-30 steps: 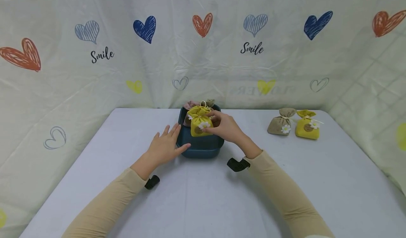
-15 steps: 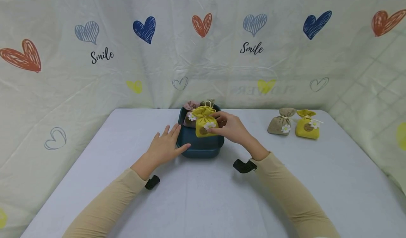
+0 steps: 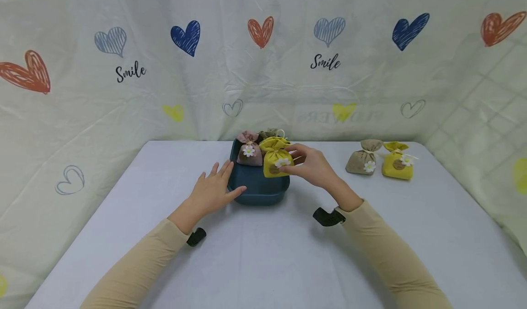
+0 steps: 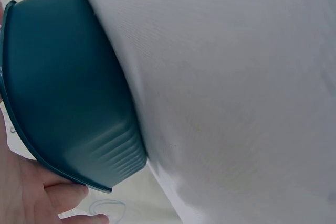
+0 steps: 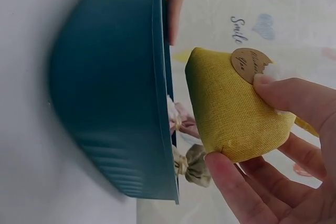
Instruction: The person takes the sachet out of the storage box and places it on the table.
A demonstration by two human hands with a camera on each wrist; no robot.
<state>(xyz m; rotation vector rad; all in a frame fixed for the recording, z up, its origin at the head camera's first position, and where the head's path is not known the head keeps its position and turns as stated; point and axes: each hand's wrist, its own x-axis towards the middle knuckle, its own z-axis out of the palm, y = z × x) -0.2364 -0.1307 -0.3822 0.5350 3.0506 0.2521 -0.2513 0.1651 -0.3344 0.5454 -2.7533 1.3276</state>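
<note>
A yellow drawstring pouch (image 3: 276,158) with a white flower and a round tag is pinched between the thumb and fingers of my right hand (image 3: 314,166). In the right wrist view the pouch (image 5: 236,108) hangs above the rim of a dark teal bin (image 5: 115,72), apart from it. My left hand (image 3: 210,192) lies with fingers spread against the left rim of the bin (image 3: 259,199); in the left wrist view its fingers touch the rim. Inside the bin a pink pouch (image 3: 250,153) stands at the back left. Beside it is a grey-green pouch (image 3: 269,133), mostly hidden by the yellow one.
On the right of the white table (image 3: 263,249) stand a beige pouch (image 3: 364,158) and another yellow pouch (image 3: 397,162), side by side. Behind the table hangs a pale curtain (image 3: 288,84) printed with hearts. A black wrist device (image 3: 328,217) is strapped by each sleeve.
My right hand has carried the yellow pouch to the right over the bin, uncovering the pink pouch. The left hand has stayed at the rim.
</note>
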